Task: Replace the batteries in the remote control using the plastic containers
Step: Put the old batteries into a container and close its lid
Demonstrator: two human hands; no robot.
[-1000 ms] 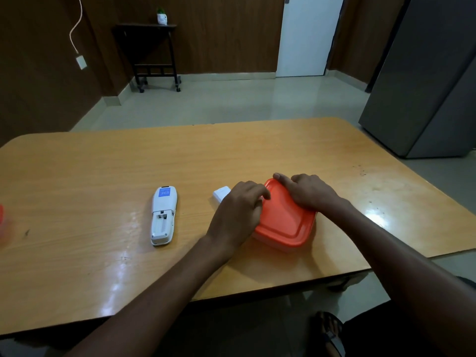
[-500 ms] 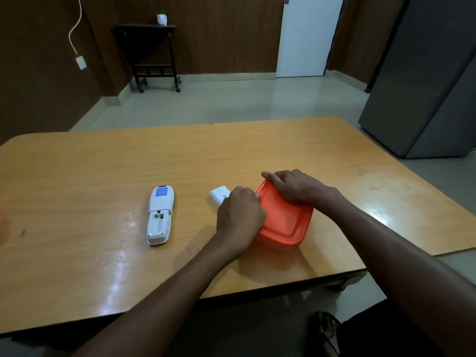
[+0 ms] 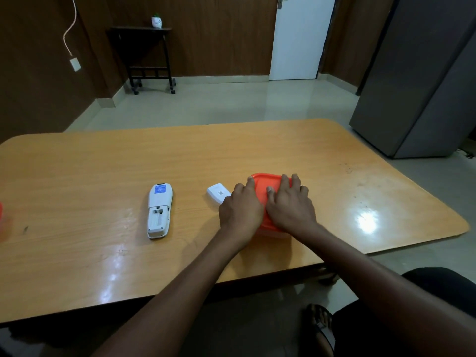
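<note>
Under both hands point(image 3: 268, 210), half-hidden orange container point(image 3: 265, 182)

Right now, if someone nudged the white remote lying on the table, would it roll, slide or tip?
The remote lies flat, back up, so tipping seems unlikely. Its long flattish body would probably slide on the glossy table, not roll. Its open battery bay looks empty, so probably light.

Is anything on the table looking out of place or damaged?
Nothing looks damaged or spilled. The remote control lies face down with its battery bay open and apparently empty, and its cover lies apart beside the left hand; that fits the task.
</note>
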